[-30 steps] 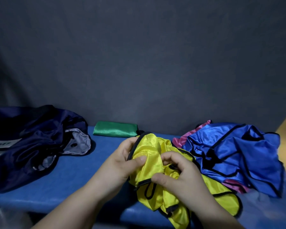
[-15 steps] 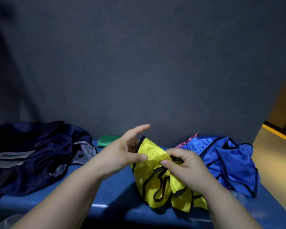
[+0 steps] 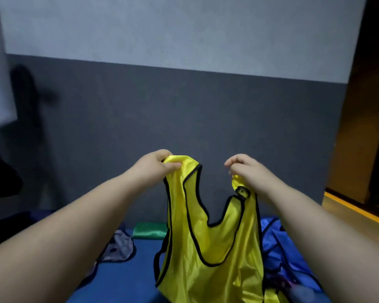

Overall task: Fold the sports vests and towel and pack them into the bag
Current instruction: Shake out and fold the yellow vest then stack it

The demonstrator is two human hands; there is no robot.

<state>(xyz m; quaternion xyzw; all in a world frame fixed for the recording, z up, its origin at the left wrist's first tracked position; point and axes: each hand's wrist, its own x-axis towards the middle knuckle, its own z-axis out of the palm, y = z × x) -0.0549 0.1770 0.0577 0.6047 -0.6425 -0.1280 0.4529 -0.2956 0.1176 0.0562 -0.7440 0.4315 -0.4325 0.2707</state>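
The left hand (image 3: 157, 164) is pinching one shoulder strap of the shiny yellow sports vest with black edging (image 3: 217, 248), thumb and curled fingers clamped on the top fold of the strap. The right hand (image 3: 247, 171) is gripping the other strap, fingers curled around the fabric just above a small metal eyelet. The two hands are holding well apart at about the same height, raised in front of the dark grey wall panel (image 3: 184, 117).

The yellow vest is hanging open between the hands, neckline facing the camera, its lower part trailing down to the blue padded bench surface (image 3: 129, 278). The hem is running out of view at the bottom edge.

A folded green satin cloth (image 3: 149, 230) is lying on the bench against the wall, just left of the hanging vest. A crumpled blue vest with black trim (image 3: 276, 243) is lying on the bench to the right, partly hidden behind the yellow vest and the right forearm. A dark bag with a grey mesh panel (image 3: 120, 247) is showing on the left, mostly covered by the left forearm.
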